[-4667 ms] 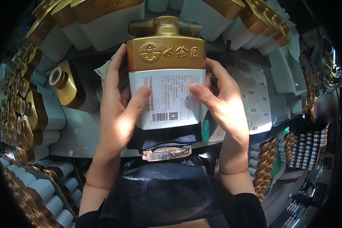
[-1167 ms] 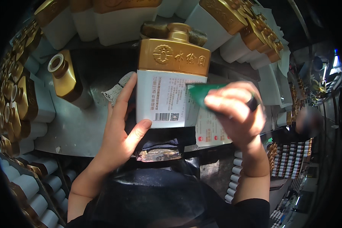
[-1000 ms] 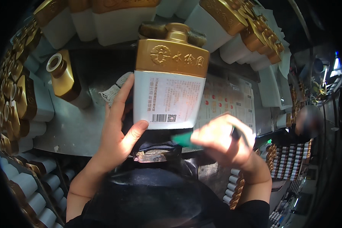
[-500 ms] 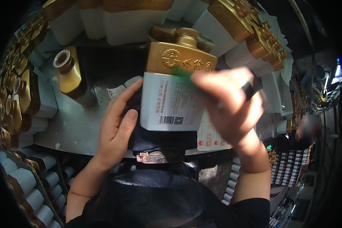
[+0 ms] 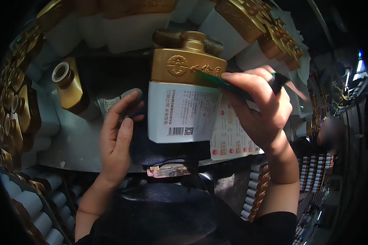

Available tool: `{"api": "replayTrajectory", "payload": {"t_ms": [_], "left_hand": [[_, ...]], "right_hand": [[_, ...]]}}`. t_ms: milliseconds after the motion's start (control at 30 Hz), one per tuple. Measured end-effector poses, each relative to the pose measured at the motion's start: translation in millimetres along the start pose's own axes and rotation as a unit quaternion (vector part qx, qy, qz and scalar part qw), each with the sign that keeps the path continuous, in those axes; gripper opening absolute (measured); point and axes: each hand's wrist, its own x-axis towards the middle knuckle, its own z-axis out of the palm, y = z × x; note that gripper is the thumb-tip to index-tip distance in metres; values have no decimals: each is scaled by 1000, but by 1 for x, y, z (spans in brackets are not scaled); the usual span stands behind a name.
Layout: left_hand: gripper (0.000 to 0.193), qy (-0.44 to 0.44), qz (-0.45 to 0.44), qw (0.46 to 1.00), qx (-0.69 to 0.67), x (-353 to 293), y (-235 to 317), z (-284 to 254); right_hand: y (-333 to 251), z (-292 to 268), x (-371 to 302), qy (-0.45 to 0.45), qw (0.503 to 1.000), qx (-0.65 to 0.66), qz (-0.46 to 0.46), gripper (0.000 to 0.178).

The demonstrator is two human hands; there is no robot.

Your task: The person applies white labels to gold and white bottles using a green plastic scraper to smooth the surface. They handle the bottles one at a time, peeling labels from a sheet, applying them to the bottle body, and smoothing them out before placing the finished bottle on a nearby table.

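Note:
A flat bottle with a gold shoulder and white, printed label side lies face up in front of me, neck pointing away, on a dark cloth. My right hand is closed around a slim dark tool with a green front end, which reaches over the bottle's gold shoulder. Whether it touches cannot be made out. My left hand is off the bottle's left side, fingers loosely curled and thumb apart. Close to its fingertips lies a pale, wrapped bundle, partly hidden.
An open-necked gold-topped bottle stands on the metal table to the left. Brush bristles show behind the neck. A printed sticker sheet lies right of the bottle. Many gold-topped bottles surround the table. Another person is far right.
My left hand has drawn away from the bottle's side and its fingers have curled. My right hand has slowed from a blur, and its tool now shows sharply. The view has shifted slightly.

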Motion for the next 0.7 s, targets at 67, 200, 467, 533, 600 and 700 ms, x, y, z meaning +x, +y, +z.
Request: {"api": "replayTrajectory", "payload": {"t_ms": [67, 200, 467, 533, 600, 700], "left_hand": [[40, 6, -6, 1000, -1, 1, -1, 0], [38, 32, 3, 999, -1, 1, -8, -4], [35, 87, -38, 995, -4, -3, -5, -10], [34, 126, 21, 989, -71, -4, -4, -11], [36, 132, -47, 989, 43, -9, -1, -20], [37, 160, -73, 983, -61, -1, 4, -11]], "right_hand": [[2, -4, -23, -25, 999, -13, -43, 21], [-10, -3, -30, -30, 997, 70, 19, 17], [-45, 46, 14, -73, 984, 150, -61, 14], [-30, 61, 33, 54, 996, 29, -68, 14], [-45, 74, 26, 136, 986, 8, -91, 11], [-75, 65, 12, 95, 980, 129, -122, 14]]}}
